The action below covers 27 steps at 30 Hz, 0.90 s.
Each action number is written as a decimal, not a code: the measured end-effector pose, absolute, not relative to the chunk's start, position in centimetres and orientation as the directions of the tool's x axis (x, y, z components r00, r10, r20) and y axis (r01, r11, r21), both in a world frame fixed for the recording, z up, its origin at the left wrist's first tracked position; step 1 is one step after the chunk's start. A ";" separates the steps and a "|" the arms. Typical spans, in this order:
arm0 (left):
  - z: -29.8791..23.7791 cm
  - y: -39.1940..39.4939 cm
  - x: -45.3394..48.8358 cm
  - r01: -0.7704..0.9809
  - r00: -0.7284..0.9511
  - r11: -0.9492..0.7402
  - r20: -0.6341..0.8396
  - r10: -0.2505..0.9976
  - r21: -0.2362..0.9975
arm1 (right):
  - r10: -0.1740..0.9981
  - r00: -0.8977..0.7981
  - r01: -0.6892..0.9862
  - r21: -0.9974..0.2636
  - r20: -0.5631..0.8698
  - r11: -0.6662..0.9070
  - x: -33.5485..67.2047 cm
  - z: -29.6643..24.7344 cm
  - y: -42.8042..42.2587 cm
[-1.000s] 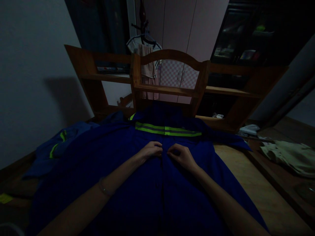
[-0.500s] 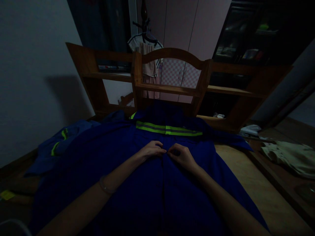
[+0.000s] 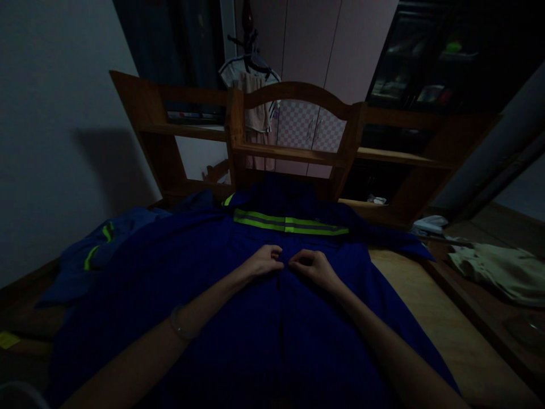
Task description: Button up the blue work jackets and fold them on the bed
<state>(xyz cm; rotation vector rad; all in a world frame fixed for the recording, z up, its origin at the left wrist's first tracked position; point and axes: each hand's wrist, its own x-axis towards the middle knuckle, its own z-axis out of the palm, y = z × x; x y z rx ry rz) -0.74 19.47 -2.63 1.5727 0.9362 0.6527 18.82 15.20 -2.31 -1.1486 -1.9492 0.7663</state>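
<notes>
The blue work shirt (image 3: 213, 295) is laid flat, front side up, on the wooden board (image 3: 426, 301). Its top end is turned away from the person. Its yellow-green stripe (image 3: 289, 224) is seen just past the hands.

The L hand (image 3: 264, 260) and the R hand (image 3: 310, 266) are set on the shirt's middle line, where the 2 front edges meet. They are very close, almost touching, just below the stripe.

The work in hand is judged to be the closing of the shirt front, at a spot high up near the chest. No button can be made out there; it's too dark. If that is right, a next move calls for the 2 edges to be kept lined up, the cloth to be kept flat, and a small, careful grip w/ the tips only.

The L fingers (image 3: 275, 255) are curled in and pressed together, w/ the tips on the cloth at the middle line. The L thumb is hidden. The R fingers (image 3: 298, 260) are bent too, and the cloth edge seems to be pinched btwn thumb and 1st finger. No fingers are spread.

A thin bracelet (image 3: 176, 324) is worn on the L wrist. More blue cloth (image 3: 97, 250) is bunched at the left. A pale cloth (image 3: 498, 267) is dropped well apart at the right. A wooden shelf frame (image 3: 293, 153) is stood behind the shirt.
</notes>
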 end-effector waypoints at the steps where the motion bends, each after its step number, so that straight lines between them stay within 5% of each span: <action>1: -2.6 19.5 -0.8 0.230 0.541 -0.111 -0.032 0.841 0.967 | 0.916 -0.305 0.455 -0.806 0.259 0.379 18.7 -2.5 15.3; 8: -1.8 18.4 -0.9 0.380 0.546 -0.458 0.205 0.812 0.803 | 0.935 -0.281 0.477 -0.814 0.216 0.331 18.6 -3.0 15.6; 18: -0.6 18.4 -1.3 0.459 0.546 -0.489 0.198 0.814 0.742 | 0.939 -0.289 0.483 -0.818 0.187 0.311 18.6 -3.0 15.6; 27: -0.5 18.9 -1.4 0.405 0.565 -0.608 0.336 0.753 0.683 | 0.943 -0.318 0.228 -0.957 0.102 0.181 18.7 -3.6 16.5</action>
